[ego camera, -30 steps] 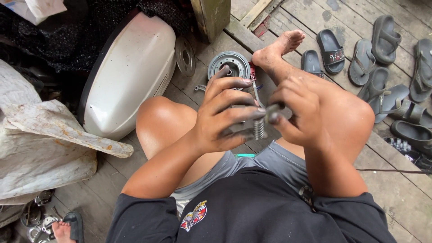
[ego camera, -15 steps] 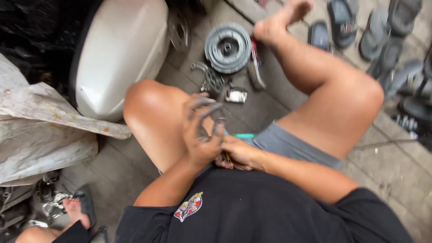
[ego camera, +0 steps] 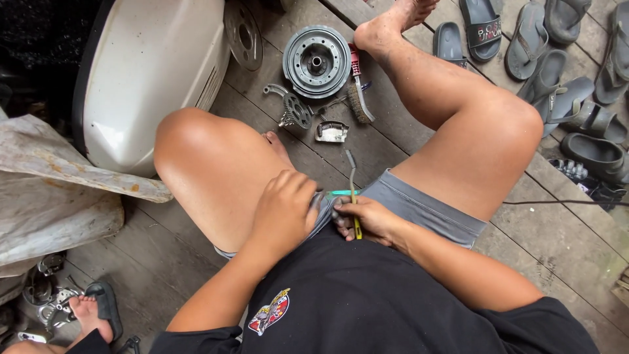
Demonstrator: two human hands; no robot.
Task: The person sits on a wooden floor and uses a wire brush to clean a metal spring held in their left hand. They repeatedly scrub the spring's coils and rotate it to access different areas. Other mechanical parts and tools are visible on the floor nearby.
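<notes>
Pinching a slim yellow-handled tool (ego camera: 354, 196) in curled right hand (ego camera: 367, 219), its shaft pointing away toward the floorboards, while left hand (ego camera: 285, 213) grips grey shorts (ego camera: 419, 206) just beside.

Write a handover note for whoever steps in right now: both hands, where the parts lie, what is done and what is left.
Left hand: closed, resting on the shorts at the lap; what it grips is hidden.
Right hand: pinching a thin tool with a yellow stripe, tip pointing away.
On the plank floor ahead: round hub, gear, wire brush, small metal clip.
Done: parts lie apart on the floor.
Left: nothing is refitted yet; hub and gear are untouched.
</notes>
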